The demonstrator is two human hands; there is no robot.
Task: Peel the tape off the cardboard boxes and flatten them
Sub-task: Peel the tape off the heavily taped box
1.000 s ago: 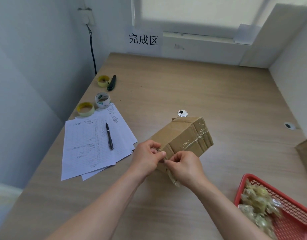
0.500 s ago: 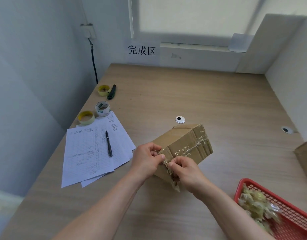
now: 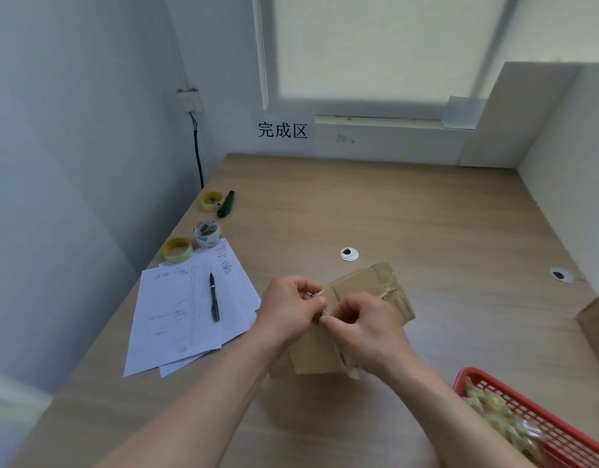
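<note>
A small brown cardboard box [image 3: 357, 285] with clear tape along its seams is held tilted just above the wooden table [image 3: 426, 214], in the middle of the view. My left hand [image 3: 288, 310] grips the box's near left corner, thumb and fingers curled on the edge. My right hand [image 3: 362, 329] pinches a strip of clear tape [image 3: 347, 361] at the same corner, fingers curled. A loose bit of tape hangs below the right hand. The hands hide the corner itself.
Sheets of paper [image 3: 176, 319] with a black pen [image 3: 214, 297] lie at left. Behind them are three tape rolls [image 3: 207, 234] and a dark knife [image 3: 225, 204]. A red basket [image 3: 541, 430] of crumpled tape sits at lower right. Another cardboard box [image 3: 595, 325] stands at the right edge.
The box has been turned and tipped nearer to me, so its broad face now points up. Both hands stay at the same corner, still working the tape. My view has tilted up slightly.
</note>
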